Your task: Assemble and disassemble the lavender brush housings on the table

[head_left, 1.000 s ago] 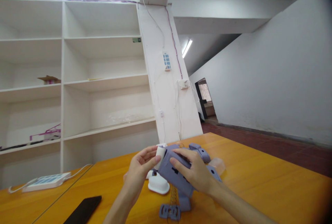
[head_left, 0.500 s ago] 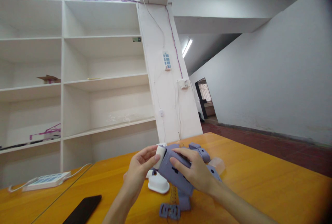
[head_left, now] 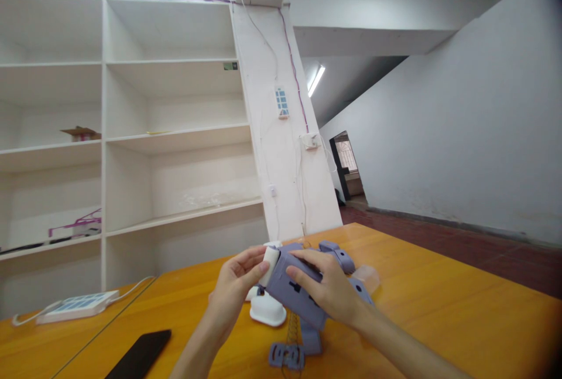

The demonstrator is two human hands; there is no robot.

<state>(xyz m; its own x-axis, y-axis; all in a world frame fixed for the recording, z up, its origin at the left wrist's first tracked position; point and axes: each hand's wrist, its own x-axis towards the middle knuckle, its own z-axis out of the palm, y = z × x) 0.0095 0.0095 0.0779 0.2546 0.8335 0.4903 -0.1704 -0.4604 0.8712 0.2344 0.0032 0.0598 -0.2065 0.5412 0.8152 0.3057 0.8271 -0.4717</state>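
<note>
Above the orange table (head_left: pixel 439 308) I hold a lilac plastic housing (head_left: pixel 290 294) tilted, with slots in its face. My right hand (head_left: pixel 329 291) grips it from the right, fingers across the top. My left hand (head_left: pixel 235 291) pinches a small white block (head_left: pixel 268 265) against the housing's left end. Under them stand a white rounded plastic part (head_left: pixel 267 311), a metal spring (head_left: pixel 292 327) and a small lilac slotted piece (head_left: pixel 287 357).
More lilac parts (head_left: pixel 338 255) and a clear plastic bit (head_left: pixel 366 276) lie behind my hands. A black phone (head_left: pixel 140 354) lies at the front left, a white power strip (head_left: pixel 76 304) with cable at the far left. White shelving (head_left: pixel 132 144) stands behind the table.
</note>
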